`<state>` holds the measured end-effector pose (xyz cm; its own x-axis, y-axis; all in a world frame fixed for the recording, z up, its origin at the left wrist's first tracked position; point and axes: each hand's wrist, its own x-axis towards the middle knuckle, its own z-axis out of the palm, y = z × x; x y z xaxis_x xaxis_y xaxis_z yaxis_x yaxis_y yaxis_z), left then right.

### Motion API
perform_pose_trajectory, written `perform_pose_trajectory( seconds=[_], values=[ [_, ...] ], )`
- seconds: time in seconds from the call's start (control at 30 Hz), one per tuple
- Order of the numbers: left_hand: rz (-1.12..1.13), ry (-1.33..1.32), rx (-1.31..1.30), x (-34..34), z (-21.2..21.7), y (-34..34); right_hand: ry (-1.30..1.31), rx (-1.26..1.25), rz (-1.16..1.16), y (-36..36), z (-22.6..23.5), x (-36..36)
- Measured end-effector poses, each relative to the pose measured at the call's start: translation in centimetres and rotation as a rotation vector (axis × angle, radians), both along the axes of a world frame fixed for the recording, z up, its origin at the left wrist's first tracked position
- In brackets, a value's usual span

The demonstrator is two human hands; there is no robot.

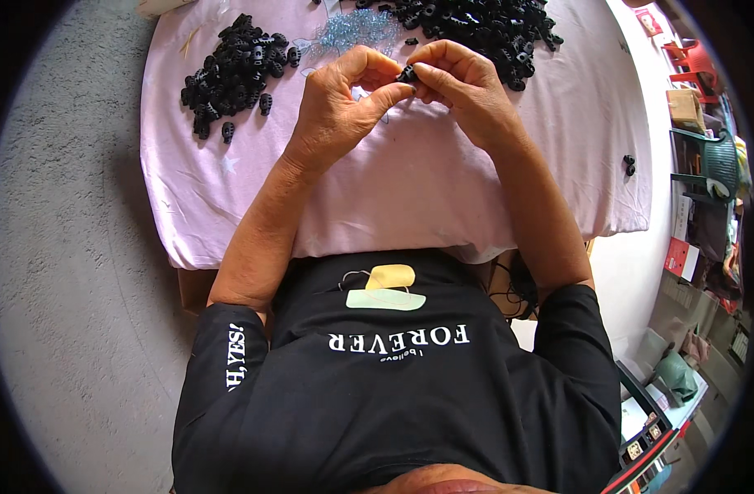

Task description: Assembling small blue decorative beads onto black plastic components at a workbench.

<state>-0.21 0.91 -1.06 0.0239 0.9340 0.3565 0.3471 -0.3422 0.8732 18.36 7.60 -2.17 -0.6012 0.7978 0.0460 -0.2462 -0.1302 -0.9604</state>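
My left hand (pixel 348 103) and my right hand (pixel 467 90) meet above the far part of the table. Between their fingertips is a small black plastic piece (pixel 407 75), oval and ridged, much like the loose ones around. Both hands pinch it with thumb and fingers, and its details are too small to make out. To the left of my left hand lies a pile of similar black pieces (pixel 237 74). Just beyond the hands is a heap of tiny bluish, shiny bits (pixel 356 31), their kind unclear. A larger black pile (pixel 484 29) spreads behind my right hand.
A pink cloth (pixel 410 193) covers the table. Two black pieces (pixel 630 165) lie by its right edge. On the right stand a red chair (pixel 696 62), a green chair (pixel 717 160) and a cardboard box (pixel 686 110). Bare grey floor (pixel 72 247) runs along the left.
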Motion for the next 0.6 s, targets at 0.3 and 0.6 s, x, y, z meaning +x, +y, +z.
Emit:
perform_pose_trajectory(
  seconds=[0.3, 0.6],
  values=[
    [-0.027, 0.181, 0.192, 0.56, 0.31, 0.01, -0.013, -0.008, 0.034, -0.09, 0.46, 0.18],
    [-0.045, 0.293, 0.293, 0.81, 0.04, -0.05, -0.026, 0.032, 0.099, 0.02, 0.54, 0.38]
  ],
)
